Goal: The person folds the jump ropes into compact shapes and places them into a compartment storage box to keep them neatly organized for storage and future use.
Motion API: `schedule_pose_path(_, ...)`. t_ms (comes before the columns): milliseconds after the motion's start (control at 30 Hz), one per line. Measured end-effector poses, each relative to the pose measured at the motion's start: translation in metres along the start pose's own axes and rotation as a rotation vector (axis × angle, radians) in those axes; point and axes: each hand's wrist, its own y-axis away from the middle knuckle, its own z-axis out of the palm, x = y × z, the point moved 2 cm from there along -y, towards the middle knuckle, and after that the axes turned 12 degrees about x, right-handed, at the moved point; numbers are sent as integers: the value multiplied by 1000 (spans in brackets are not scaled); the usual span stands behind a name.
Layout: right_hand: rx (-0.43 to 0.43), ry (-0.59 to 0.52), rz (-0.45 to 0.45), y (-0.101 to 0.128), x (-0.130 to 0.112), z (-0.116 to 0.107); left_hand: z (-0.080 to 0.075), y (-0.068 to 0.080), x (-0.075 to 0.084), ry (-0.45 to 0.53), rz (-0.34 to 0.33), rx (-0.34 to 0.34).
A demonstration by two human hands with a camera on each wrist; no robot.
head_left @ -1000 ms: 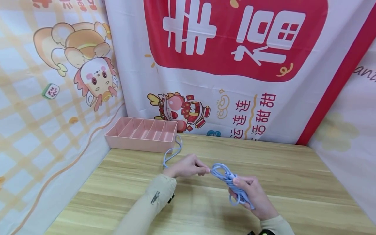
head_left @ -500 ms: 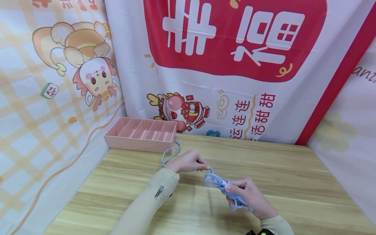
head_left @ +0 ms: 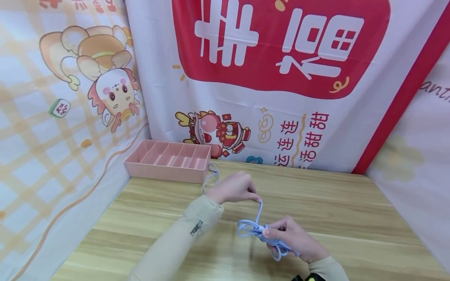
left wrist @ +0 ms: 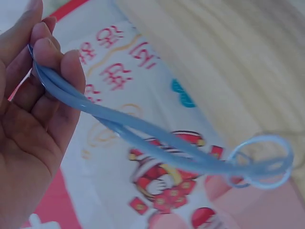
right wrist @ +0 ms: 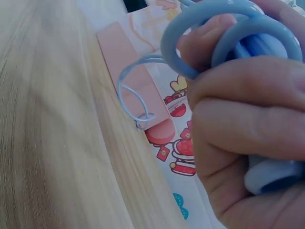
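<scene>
1. Back cloth (head_left: 351, 132): hangs at twelve o'clock in the head view, white with a big red patch, pale characters and a cartoon figure near the lower edge.
2. Table (head_left: 351, 226): spreads beneath the hands, wood-grained, from about four round to eight o'clock.
3. Checked cloth (head_left: 31, 164): hangs at ten o'clock, yellow and white, printed with a cartoon animal.
4. Pink tray (head_left: 165, 172): stands on the table at ten o'clock from both hands, split by dividers into a row of compartments.
5. Right hand (head_left: 297, 239): lies at five o'clock in the head view, with fingers curled round and clamped on the cord bundle.
6. Left hand (head_left: 233, 188): reaches in at ten o'clock from the right, pinching cord between thumb and fingers.
7. Cord bundle (head_left: 258, 231): sits in the right grip above the table, light blue, wrapped and looped, at five o'clock from the left.
8. Doubled cord (left wrist: 162, 143): trails from the left fingers in the left wrist view, ending in a ring towards four o'clock.
9. Strand (head_left: 259, 212): rises from the bundle to the left fingertips, towards twelve o'clock.
10. Pale end piece (right wrist: 267, 179): pokes out below the right fingers in the right wrist view, partly hidden.
</scene>
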Motion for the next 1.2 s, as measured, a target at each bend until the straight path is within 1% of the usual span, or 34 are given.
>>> schedule_pose_path(100,2,11,-9,-1,1,2,-6,-2,16,-50,43,22)
schedule_pose_path(200,-13,9,-25,-3,2,4,-9,-4,28,-104,60,27)
schedule_pose_path(267,-16,7,-23,-4,2,5,-11,-5,35,-137,84,30)
schedule_pose_path(367,-1,19,-3,-4,2,7,-12,-6,45,-179,123,46)
schedule_pose_path(500,47,43,44,-5,0,10,-13,-6,58,-223,185,75)
schedule_pose_path(633,141,41,91,-7,1,10,-12,-5,69,-229,227,83)
schedule_pose_path(767,280,22,144,-8,5,7,-12,-3,76,-230,251,75)
schedule_pose_path(967,455,-2,171,-10,12,0,-9,1,81,-235,306,69)
schedule_pose_path(1067,532,-30,178,-9,13,-2,-7,5,79,-221,340,99)
schedule_pose_path(1200,613,-114,147,-9,12,-1,-3,10,71,-133,360,175)
